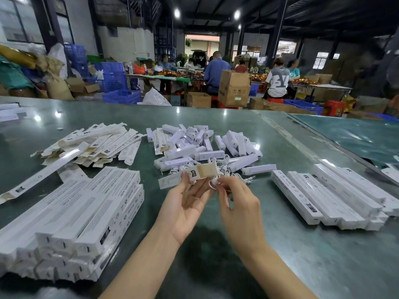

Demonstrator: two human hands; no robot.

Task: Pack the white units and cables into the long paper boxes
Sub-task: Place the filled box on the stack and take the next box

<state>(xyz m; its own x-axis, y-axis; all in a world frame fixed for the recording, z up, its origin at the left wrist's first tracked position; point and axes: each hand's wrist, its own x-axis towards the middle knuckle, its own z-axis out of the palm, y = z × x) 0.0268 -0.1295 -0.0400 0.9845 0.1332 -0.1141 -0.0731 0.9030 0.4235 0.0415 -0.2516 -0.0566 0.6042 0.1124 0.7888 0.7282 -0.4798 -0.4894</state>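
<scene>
White paper, brown inside: the open end of a long paper box (pixel 201 172) sits between the thumb and fingers of the left hand (pixel 187 203), palm up, fingers curled round the box so its flap stands open toward the heap of units. Small dark print marks the box end, too small to read. The right hand (pixel 237 203) pinches a coiled white cable (pixel 212 181) between thumb and forefinger, right at the box mouth; the other fingers are loosely bent.

Just beyond the held box lies the heap of white units (pixel 200 143), with loose white cables (pixel 179 168) tangled at its near edge. Left of that heap are flat, unfilled boxes (pixel 97 143), flaps showing brown. Nearer and to the left of the held box is a stack of closed boxes (pixel 86 212); their sides read "SMART SENSOR LAMP", with CE and RoHS marks on one edge. Right of the held box lies another row of closed boxes (pixel 336 197) with the same kind of marks, the wording there too small to read. All rest on a green table (pixel 216 244).

Beyond the table's far edge, people sit at benches among blue crates (pixel 121 96) and cardboard cartons (pixel 234 88).
</scene>
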